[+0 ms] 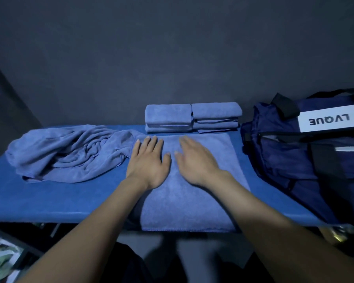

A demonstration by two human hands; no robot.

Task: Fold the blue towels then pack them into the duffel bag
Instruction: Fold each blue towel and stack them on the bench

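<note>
Both bare forearms reach in from the near edge, and from there the eye runs left to right along the blue table [49,201]. At the far left a heap of unfolded blue towels [70,154] lies crumpled on the tabletop, one corner trailing up to the flat towel beside it. That flat towel [184,201] is spread in the middle, its near hem hanging just over the table's front edge. The left hand [147,162] presses palm-down on its upper left part, fingers straight and a little spread, gripping nothing. Just beside it the right hand [192,160] also lies flat on the cloth with fingers extended, slightly blurred, holding nothing. Behind the hands, against the dark wall, two stacks of folded towels [192,117] sit side by side, touching each other. At the far right the navy duffel bag [294,156] rests on the table, with black straps and a white label reading LVQUE upside down.
</note>
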